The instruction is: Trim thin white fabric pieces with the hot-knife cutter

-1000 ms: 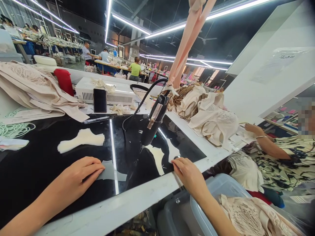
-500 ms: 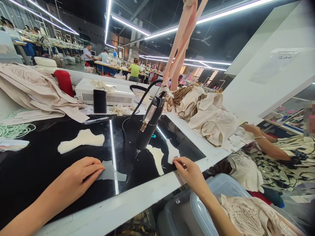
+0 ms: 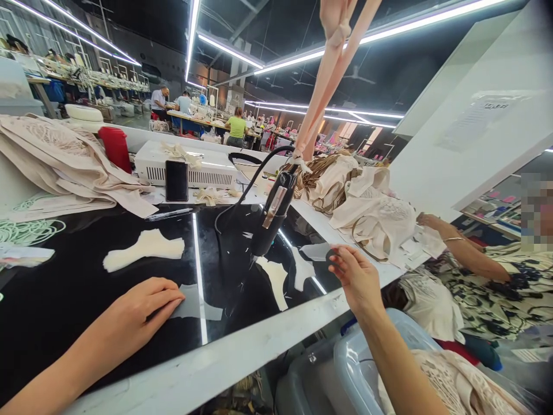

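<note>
My left hand [image 3: 144,305] rests on the black tabletop, its fingers together and their tips on a sheer grey fabric piece [image 3: 206,310]. My right hand [image 3: 356,276] is raised over the right edge, pinching the end of another sheer piece [image 3: 314,252], which looks dark at the fingertips. A black pen-shaped tool [image 3: 273,216] with a cable hangs tip down between the hands, tied to pink fabric strips [image 3: 324,86]. Right of its tip lie a cream pad piece [image 3: 275,279] and a white piece [image 3: 303,268]. Beyond my left hand lies another cream pad piece [image 3: 144,249].
A white vented box [image 3: 190,167] with a phone [image 3: 177,181] against it stands at the back. Beige garments pile up left [image 3: 64,155] and right [image 3: 371,213]. Blue-grey bins [image 3: 363,369] stand below the right edge. A co-worker's arm [image 3: 470,253] reaches in from the right.
My right hand has moved up and right from the white piece and now pinches a sheer piece. My left hand stays in place. The hanging tool has shifted slightly up and right in view.
</note>
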`<state>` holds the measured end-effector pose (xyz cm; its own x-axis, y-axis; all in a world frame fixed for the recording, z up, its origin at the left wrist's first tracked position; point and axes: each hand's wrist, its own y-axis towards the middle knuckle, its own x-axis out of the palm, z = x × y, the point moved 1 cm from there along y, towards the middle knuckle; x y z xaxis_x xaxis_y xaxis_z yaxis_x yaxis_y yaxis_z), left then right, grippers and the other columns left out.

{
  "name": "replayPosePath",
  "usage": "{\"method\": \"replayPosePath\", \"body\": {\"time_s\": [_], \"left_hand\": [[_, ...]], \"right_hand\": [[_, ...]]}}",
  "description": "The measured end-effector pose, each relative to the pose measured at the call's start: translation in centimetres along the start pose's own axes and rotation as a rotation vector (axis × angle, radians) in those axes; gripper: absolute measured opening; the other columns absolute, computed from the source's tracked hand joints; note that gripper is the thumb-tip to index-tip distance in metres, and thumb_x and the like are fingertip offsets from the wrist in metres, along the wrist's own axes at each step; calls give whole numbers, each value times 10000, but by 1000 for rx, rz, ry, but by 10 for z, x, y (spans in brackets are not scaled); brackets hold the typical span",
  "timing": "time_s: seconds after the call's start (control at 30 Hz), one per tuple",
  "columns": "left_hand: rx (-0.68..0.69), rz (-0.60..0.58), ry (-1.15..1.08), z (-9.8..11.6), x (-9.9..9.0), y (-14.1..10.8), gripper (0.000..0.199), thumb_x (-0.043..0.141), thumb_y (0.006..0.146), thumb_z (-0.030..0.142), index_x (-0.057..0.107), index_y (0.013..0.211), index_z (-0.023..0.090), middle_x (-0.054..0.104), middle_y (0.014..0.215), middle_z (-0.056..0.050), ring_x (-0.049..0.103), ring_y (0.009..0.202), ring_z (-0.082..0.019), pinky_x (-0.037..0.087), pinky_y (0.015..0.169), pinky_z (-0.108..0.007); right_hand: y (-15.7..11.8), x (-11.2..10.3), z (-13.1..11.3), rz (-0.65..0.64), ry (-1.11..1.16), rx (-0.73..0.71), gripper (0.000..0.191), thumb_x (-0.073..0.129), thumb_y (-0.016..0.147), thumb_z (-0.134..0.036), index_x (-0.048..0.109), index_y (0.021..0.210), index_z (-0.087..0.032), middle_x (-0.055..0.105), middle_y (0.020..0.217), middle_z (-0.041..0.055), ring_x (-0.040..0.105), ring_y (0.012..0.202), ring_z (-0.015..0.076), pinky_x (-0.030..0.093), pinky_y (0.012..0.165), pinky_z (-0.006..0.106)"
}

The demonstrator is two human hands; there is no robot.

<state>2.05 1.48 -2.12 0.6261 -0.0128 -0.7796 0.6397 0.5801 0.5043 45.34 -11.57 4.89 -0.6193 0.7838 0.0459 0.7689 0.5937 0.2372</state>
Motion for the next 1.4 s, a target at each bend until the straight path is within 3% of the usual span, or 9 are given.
{"method": "replayPosePath", "body": {"time_s": [0.17, 0.33, 0.47, 0.63, 0.77, 0.87, 1.17, 1.3, 1.4], "left_hand": [[-9, -19, -2, -2, 1, -1, 338, 522, 1059, 482, 797, 1065, 287, 762, 1152, -28, 752, 992, -205, 598, 922, -280], [-25, -13, -36, 5, -3, 2, 302, 545, 1054, 461, 787, 1133, 297, 754, 1200, -30, 740, 1056, -211, 588, 978, -290], [-41, -1, -188, 30, -14, 6, 270, 564, 1054, 404, 745, 1237, 323, 746, 1282, -20, 717, 1165, -205, 562, 1066, -311], [-103, -129, -594, 63, -27, 8, 396, 476, 1084, 501, 665, 1392, 338, 677, 1448, -57, 623, 1349, -258, 488, 1166, -406], [-197, -220, -913, 74, -28, 10, 509, 564, 983, 697, 776, 1139, 261, 777, 1097, -68, 699, 1068, -251, 532, 1014, -362], [-312, -231, -1039, 75, -25, 10, 468, 719, 891, 677, 777, 925, 213, 721, 868, -37, 644, 853, -195, 513, 857, -311], [-441, -228, -1105, 78, -20, 11, 327, 783, 880, 495, 712, 818, 182, 573, 690, 26, 457, 637, -111, 415, 660, -251], [-466, -232, -1075, 77, -19, 11, 319, 762, 892, 493, 708, 827, 185, 564, 670, 28, 443, 617, -111, 414, 645, -252], [-469, -240, -1028, 77, -18, 11, 299, 758, 892, 479, 719, 834, 189, 585, 692, 19, 467, 637, -117, 412, 644, -251]], "right_hand": [[-18, 10, -31, -71, 129, -30, 319, 863, 739, -499, 751, 872, -232, 738, 1040, 40, 619, 728, 111, 518, 543, 204], [-72, 33, -54, -289, 124, 17, 234, 818, 840, -450, 766, 872, -225, 748, 936, 58, 596, 648, 124, 506, 523, 241], [-125, 64, -58, -687, 61, 195, 271, 787, 886, -486, 790, 858, -216, 687, 689, 24, 565, 573, 119, 509, 565, 256], [-164, 105, -49, -1060, 70, 339, 382, 751, 881, -583, 797, 911, -205, 674, 739, 25, 582, 581, 109, 485, 537, 225], [-168, 126, -49, -1045, 101, 360, 398, 775, 856, -591, 771, 876, -194, 640, 711, 7, 580, 601, 116, 488, 557, 236], [-164, 132, -50, -992, 136, 365, 386, 790, 849, -581, 750, 845, -196, 621, 677, -3, 536, 581, 115, 483, 555, 248], [-162, 133, -33, -924, 190, 483, 470, 769, 850, -643, 742, 853, -174, 582, 641, -10, 492, 558, 97, 451, 521, 218], [-161, 134, -25, -931, 270, 501, 573, 755, 803, -727, 754, 928, -168, 638, 773, 39, 526, 617, 120, 458, 483, 215], [-162, 135, -19, -946, 195, 459, 541, 826, 753, -686, 764, 917, -174, 612, 694, 10, 511, 584, 113, 451, 487, 215]]}}
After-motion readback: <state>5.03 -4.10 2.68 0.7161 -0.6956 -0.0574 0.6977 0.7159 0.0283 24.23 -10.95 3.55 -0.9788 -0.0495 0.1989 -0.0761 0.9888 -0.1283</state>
